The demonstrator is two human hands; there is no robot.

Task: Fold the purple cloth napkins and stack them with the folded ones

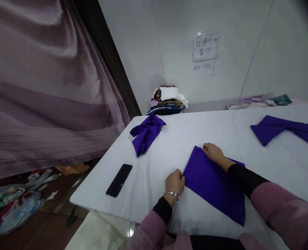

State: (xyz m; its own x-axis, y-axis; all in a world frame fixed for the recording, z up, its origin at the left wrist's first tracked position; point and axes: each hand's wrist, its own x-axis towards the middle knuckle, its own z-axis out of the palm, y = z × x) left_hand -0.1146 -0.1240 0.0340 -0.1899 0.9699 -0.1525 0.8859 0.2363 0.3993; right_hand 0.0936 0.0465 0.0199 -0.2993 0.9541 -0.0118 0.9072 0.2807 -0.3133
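Note:
A purple cloth (pixel 216 189), folded into a four-sided shape, lies flat on the white-covered table in front of me. My left hand (pixel 175 182), with a silver bracelet at the wrist, is closed on the cloth's left edge near a corner. At the far edge, close to the upper left corner, my right hand (pixel 213 152) pinches the same cloth. Its right part lies partly under my right forearm. Both sleeves are pink with black cuffs.
On the white table (pixel 148 180) are a black phone (pixel 119 180), a crumpled purple cloth (pixel 147 133) and another purple cloth (pixel 281 128) at right. Folded clothes (pixel 168 100) are stacked by the wall. A pink curtain (pixel 44 86) hangs left; plastic bags (pixel 21 213) lie below.

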